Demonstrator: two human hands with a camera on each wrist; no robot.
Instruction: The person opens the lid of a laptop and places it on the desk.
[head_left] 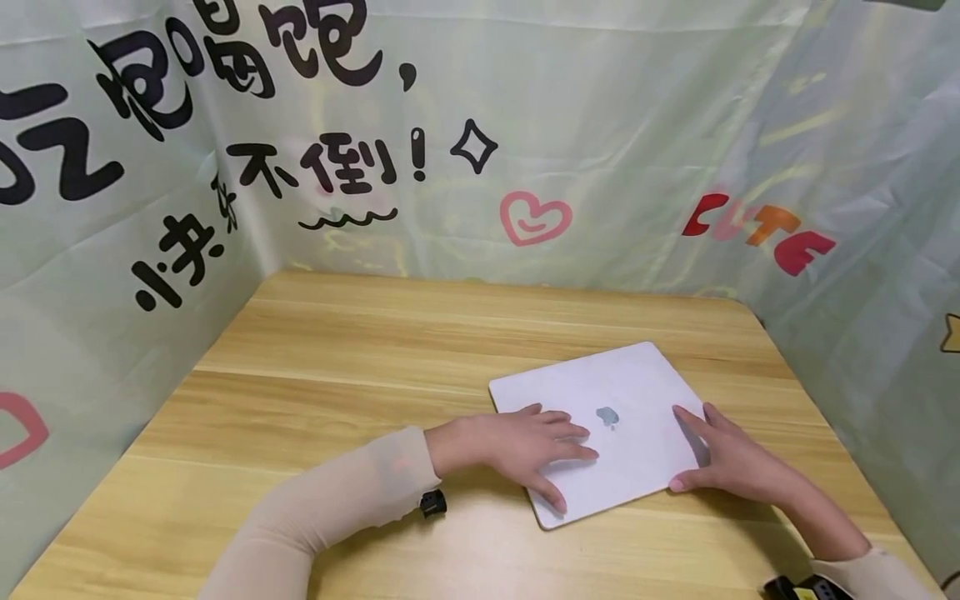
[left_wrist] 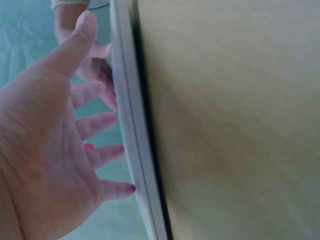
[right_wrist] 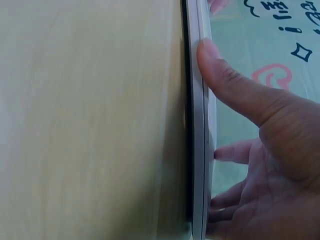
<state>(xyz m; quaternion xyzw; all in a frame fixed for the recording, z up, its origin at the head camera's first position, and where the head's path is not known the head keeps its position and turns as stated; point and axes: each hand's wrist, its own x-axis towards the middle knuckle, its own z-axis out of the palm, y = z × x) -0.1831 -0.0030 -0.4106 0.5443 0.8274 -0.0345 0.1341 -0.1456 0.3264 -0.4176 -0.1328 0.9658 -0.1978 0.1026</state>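
Observation:
A closed silver laptop with a dark apple logo lies at an angle on the wooden table. My left hand rests palm down over the lid's left part, its fingers spread. In the left wrist view, those fingertips meet the lid just above the laptop's edge. At the right side is my right hand, its thumb at the near right corner and its index finger extended over the lid. The right wrist view has the thumb touching the laptop's edge, with the other fingertips against the lid.
Printed fabric with black writing, a pink heart and colourful letters surrounds the table's back and sides. Black wrist devices show under the left sleeve and by the right sleeve.

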